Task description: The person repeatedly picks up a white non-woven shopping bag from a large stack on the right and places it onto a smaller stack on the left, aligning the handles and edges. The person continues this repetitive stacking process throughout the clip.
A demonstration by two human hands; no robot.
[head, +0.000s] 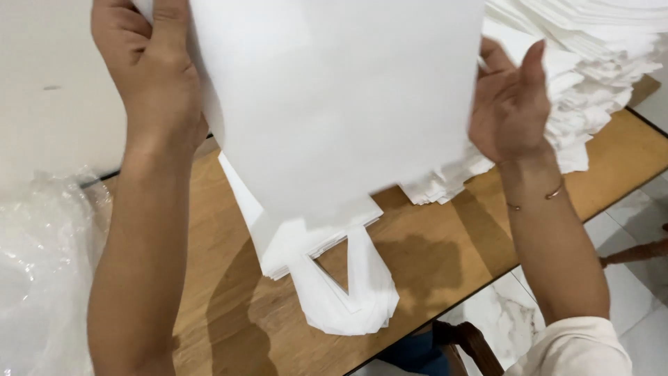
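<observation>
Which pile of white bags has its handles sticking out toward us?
The smaller stack under the raised sheet: its looped handles point toward the near table edge. The big heap at right shows only layered edges.

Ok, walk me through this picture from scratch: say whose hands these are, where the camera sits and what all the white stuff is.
There is no machine here. The single picture comes from a camera worn on a person's head, looking down at their own two bare hands. The left hand and the right hand hold a large white sheet up by its two side edges. Under it, on a wooden table, lies a small stack of white handled bags, with loop handles pointing toward the person. A much taller pile of the same white material sits at the upper right. Crumpled clear plastic wrap lies at the left.
</observation>
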